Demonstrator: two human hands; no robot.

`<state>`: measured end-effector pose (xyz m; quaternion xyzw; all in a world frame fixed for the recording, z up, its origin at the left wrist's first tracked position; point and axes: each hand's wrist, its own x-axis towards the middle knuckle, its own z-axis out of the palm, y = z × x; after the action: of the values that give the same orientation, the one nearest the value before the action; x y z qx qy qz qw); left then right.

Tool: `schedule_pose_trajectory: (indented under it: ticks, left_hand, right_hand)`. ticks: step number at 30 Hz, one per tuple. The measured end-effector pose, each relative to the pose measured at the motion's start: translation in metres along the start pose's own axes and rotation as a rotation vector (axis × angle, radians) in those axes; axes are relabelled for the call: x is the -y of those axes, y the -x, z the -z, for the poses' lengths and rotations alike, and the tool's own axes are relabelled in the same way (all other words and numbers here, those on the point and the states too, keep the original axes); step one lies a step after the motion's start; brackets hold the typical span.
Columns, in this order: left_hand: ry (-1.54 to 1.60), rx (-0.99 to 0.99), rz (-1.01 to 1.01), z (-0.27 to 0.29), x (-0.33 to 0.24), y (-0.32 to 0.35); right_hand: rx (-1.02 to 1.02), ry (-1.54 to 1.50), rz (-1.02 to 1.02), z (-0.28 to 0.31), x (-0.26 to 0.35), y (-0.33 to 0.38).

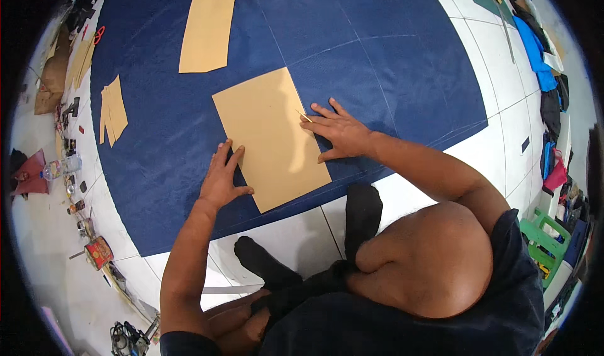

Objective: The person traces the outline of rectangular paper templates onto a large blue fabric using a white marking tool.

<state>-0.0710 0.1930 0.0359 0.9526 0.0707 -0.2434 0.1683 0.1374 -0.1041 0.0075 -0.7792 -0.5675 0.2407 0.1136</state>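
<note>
A tan paper pattern piece (270, 148), roughly rectangular, lies flat on dark blue fabric (170, 186). My left hand (221, 178) rests at its lower left edge, fingers spread, the thumb and fingertips on the paper and the cloth beside it. Across the piece, my right hand (340, 132) lies along the right edge with its fingers fanned out. A thin yellow stick-like marker (306, 117) is tucked at the fingers of that hand, pointing up and left over the paper; its exact kind is too small to tell. Pale chalk lines run across the fabric to the right.
Another tan pattern piece (209, 27) lies farther up the cloth, and narrow cut paper pieces (113, 112) lie at the left. Red-handled scissors (99, 35) are by the left fabric edge. My feet in black socks (363, 220) stand at the near edge. A green plastic stool (546, 242) is at right.
</note>
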Motion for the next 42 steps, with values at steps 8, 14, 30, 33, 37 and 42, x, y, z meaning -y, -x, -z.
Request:
schedule_pose_trajectory:
  ticks: [8, 14, 30, 33, 37, 42]
  left_hand:
    - [-0.01, 0.008, 0.025, 0.004, -0.003, 0.001]
    - [-0.28, 0.052, 0.033, 0.01, -0.028, -0.003]
    - [-0.199, -0.116, 0.047, -0.018, -0.079, -0.014]
    - [-0.155, -0.096, 0.043, -0.011, -0.092, -0.012]
    - [-0.163, 0.031, 0.034, -0.016, -0.086, -0.018]
    - [-0.273, -0.016, -0.026, -0.027, -0.083, -0.019]
  right_hand:
    - [0.026, 0.015, -0.02, 0.003, 0.003, -0.002]
    - [0.043, 0.071, -0.017, 0.001, 0.007, -0.001]
    - [0.124, 0.139, -0.082, 0.014, 0.015, -0.005]
    - [0.103, 0.141, -0.078, 0.01, 0.015, -0.005]
    - [0.127, 0.161, -0.094, 0.01, 0.018, -0.009]
    - [0.146, 0.149, -0.121, 0.015, 0.02, -0.009]
